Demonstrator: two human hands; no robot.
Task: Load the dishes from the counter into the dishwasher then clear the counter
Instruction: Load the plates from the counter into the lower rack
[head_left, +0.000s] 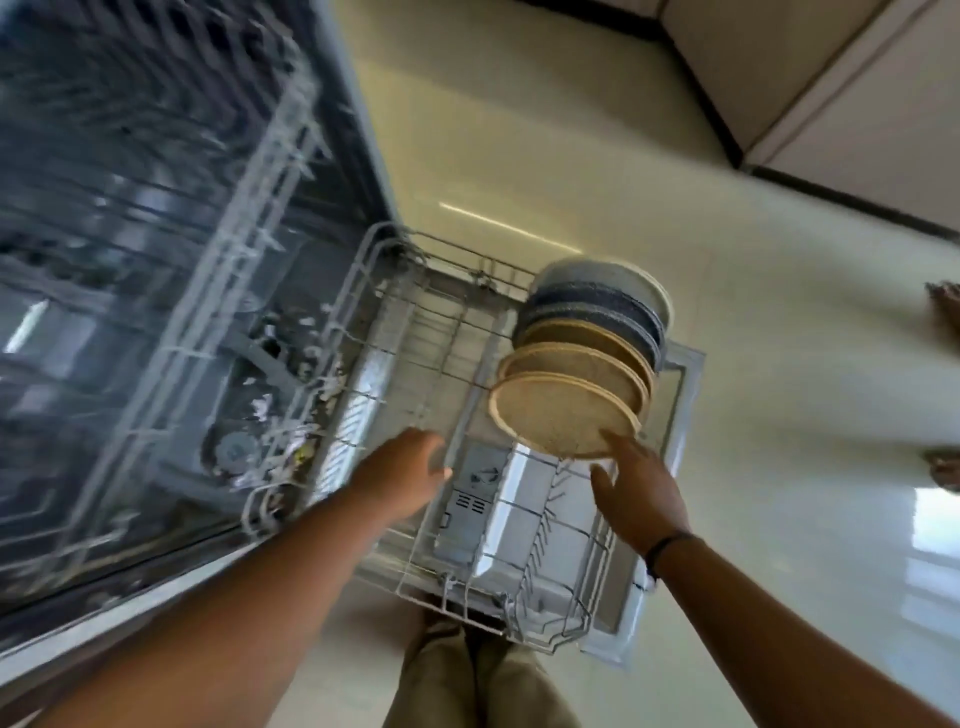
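Observation:
The dishwasher's lower rack (467, 603) is pulled out over the open door (675, 405). Several plates stand upright in a row along the rack's right side: tan ones (563, 410) nearest me, dark blue-grey ones (587, 312) behind, a pale one (618, 278) at the far end. My right hand (641, 488) reaches to the nearest tan plate, fingertips touching its lower rim, fingers relaxed. My left hand (402, 475) hovers over the rack's middle, fingers loosely curled, holding nothing. The upper rack (249, 249) is extended at the left, blurred.
The dishwasher tub (104, 260) fills the left of the view. A glossy cream tile floor (779, 415) lies to the right. Cabinet fronts (831, 78) run along the top right. My legs (478, 686) stand just before the rack's near edge.

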